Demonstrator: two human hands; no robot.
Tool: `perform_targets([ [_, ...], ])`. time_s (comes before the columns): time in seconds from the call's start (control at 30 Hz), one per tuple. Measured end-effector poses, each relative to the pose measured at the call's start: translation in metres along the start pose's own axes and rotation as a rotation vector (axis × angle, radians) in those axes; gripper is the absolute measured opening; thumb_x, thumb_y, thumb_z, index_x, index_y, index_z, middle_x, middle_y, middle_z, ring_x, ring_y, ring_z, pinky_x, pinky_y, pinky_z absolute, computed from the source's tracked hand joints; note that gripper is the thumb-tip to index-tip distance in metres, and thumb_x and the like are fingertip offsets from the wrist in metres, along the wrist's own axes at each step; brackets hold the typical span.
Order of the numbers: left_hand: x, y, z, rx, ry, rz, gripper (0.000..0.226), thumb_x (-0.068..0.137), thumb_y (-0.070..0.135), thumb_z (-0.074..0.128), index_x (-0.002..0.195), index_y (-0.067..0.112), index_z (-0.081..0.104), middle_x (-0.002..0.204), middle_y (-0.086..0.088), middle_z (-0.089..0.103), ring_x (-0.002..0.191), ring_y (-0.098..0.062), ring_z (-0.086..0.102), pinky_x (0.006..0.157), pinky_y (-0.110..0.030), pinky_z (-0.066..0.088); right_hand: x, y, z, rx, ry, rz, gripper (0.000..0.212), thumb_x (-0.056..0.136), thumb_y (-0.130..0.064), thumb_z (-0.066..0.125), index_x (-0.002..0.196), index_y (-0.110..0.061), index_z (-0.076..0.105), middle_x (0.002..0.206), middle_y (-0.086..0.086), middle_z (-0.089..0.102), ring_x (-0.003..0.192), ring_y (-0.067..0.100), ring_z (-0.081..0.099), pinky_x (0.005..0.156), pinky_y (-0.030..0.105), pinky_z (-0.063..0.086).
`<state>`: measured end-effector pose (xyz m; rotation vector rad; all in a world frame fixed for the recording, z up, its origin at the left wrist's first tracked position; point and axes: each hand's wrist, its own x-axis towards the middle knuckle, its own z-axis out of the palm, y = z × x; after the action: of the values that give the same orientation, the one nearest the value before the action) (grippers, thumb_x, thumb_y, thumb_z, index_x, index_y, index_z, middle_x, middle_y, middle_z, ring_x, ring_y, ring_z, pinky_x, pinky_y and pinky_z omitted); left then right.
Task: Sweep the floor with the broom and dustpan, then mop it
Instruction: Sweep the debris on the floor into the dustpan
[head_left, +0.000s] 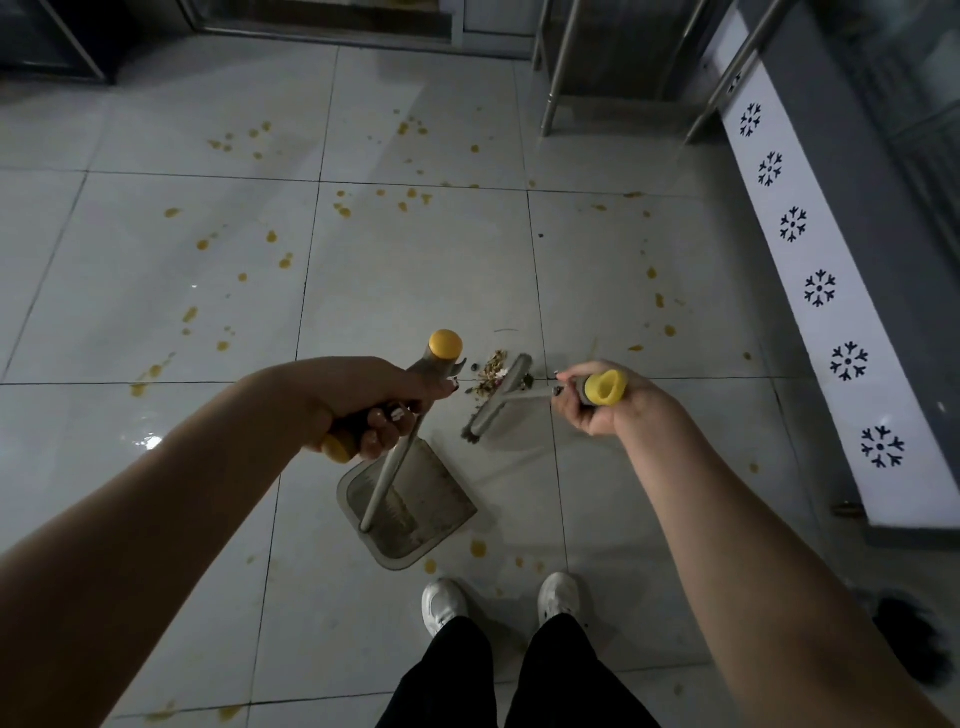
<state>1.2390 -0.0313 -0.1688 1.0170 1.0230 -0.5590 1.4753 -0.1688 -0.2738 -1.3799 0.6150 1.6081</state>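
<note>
Pale floor tiles (156, 260) fill the view, and yellow-orange spots (284, 261) are scattered across them from the left edge to the right.

Left of centre, the left hand (363, 400) has its fingers wrapped tight round the dustpan's handle, with a yellow end poking out below the fist and a yellow cap (445, 344) topping the grey pole above it. That pole runs down to the dustpan (431, 499), which sits at the floor in the lower centre of the frame, just above a pair of white shoes (444, 605), its open side turned to the right.

Moving right, a small pile of mixed debris (493, 370) lies on the tiles at centre frame, and the broom (496, 402) has its grey head right against it, near the pan's mouth.

Right of that, the right hand (602, 410) grips the broom's yellow handle end, fingers curled round it.

Far right stands a white panel with black snowflake marks (810, 332), metal legs (558, 78) at the upper right, and a dark bristly object (904, 623) low at the right edge.
</note>
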Motion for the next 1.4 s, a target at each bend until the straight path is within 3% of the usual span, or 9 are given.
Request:
perform_targets([
  [0.23,0.005,-0.003,0.005,-0.035,0.015,0.012,0.035,0.082,0.038,0.065,0.065,0.014,0.046,0.043,0.005,0.041,0.03,-0.003,0.032,0.031,-0.013,0.031,-0.007,-0.004,-0.01,-0.517,0.181,-0.018,0.013,0.088,-0.009,0.056,0.084,0.001,0.05,0.043,0.009,0.055,0.03,0.01,0.051,0.028,0.015,0.039],
  [0.5,0.015,0.001,0.014,-0.118,0.07,0.026,0.034,0.082,0.037,0.066,0.067,0.014,0.045,0.042,0.004,0.041,0.029,-0.004,0.032,0.032,-0.012,0.031,0.001,-0.012,-0.029,-0.931,0.278,-0.139,0.003,0.089,-0.005,0.054,0.091,-0.004,0.053,0.066,0.013,0.055,0.029,0.012,0.052,0.033,0.016,0.041],
  [0.6,0.026,0.006,0.024,-0.099,0.088,0.03,0.034,0.083,0.037,0.066,0.068,0.014,0.046,0.042,0.005,0.041,0.03,-0.004,0.032,0.032,-0.013,0.031,0.012,-0.025,-0.032,-1.07,0.34,-0.223,0.014,0.085,0.002,0.056,0.098,0.0,0.054,0.068,0.018,0.057,0.038,0.017,0.056,0.041,0.021,0.046],
  [0.73,0.042,0.02,0.035,-0.079,0.116,0.037,0.037,0.083,0.04,0.065,0.065,0.015,0.044,0.044,0.004,0.04,0.032,-0.005,0.032,0.033,-0.015,0.031,0.027,-0.051,-0.043,-1.192,0.365,-0.254,0.008,0.082,0.008,0.056,0.078,0.003,0.051,0.063,0.02,0.057,0.039,0.022,0.058,0.047,0.025,0.05],
  [0.8,0.051,0.029,0.039,-0.05,0.125,0.044,0.039,0.082,0.044,0.064,0.064,0.016,0.044,0.045,0.004,0.039,0.033,-0.006,0.032,0.035,-0.015,0.031,0.039,-0.069,-0.05,-1.265,0.368,-0.27,0.01,0.082,0.007,0.058,0.081,0.002,0.049,0.065,0.019,0.056,0.054,0.029,0.063,0.06,0.033,0.051],
  [1.07,0.081,0.078,0.051,-0.051,0.178,0.042,0.044,0.061,0.053,0.068,0.066,0.014,0.05,0.045,0.004,0.043,0.032,-0.005,0.033,0.033,-0.017,0.032,0.087,-0.134,-0.07,-1.501,0.319,-0.162,0.014,0.087,-0.001,0.056,0.098,0.002,0.048,0.073,0.015,0.053,0.08,0.03,0.056,0.078,0.036,0.046],
  [1.17,0.091,0.092,0.053,0.068,0.304,0.011,0.039,0.074,0.047,0.067,0.069,0.012,0.053,0.042,0.004,0.047,0.032,-0.006,0.038,0.033,-0.018,0.036,0.103,-0.146,-0.084,-1.522,0.321,-0.052,0.015,0.09,0.001,0.048,0.104,0.002,0.045,0.072,0.018,0.052,0.082,0.03,0.053,0.088,0.039,0.046],
  [1.3,0.102,0.106,0.056,0.084,0.494,-0.059,0.034,0.089,0.03,0.054,0.063,0.009,0.05,0.032,0.003,0.046,0.026,-0.008,0.039,0.031,-0.017,0.035,0.117,-0.15,-0.095,-1.485,0.323,-0.015,0.032,0.091,0.001,0.049,0.122,0.007,0.045,0.068,0.018,0.055,0.067,0.026,0.055,0.074,0.036,0.048],
  [1.4,0.11,0.112,0.063,0.103,0.541,-0.059,0.034,0.089,0.029,0.053,0.063,0.009,0.048,0.03,0.003,0.044,0.026,-0.009,0.037,0.03,-0.016,0.033,0.125,-0.148,-0.097,-1.397,0.321,-0.019,0.039,0.095,-0.014,0.053,0.129,0.002,0.041,0.073,0.015,0.054,0.058,0.023,0.054,0.059,0.034,0.047],
])
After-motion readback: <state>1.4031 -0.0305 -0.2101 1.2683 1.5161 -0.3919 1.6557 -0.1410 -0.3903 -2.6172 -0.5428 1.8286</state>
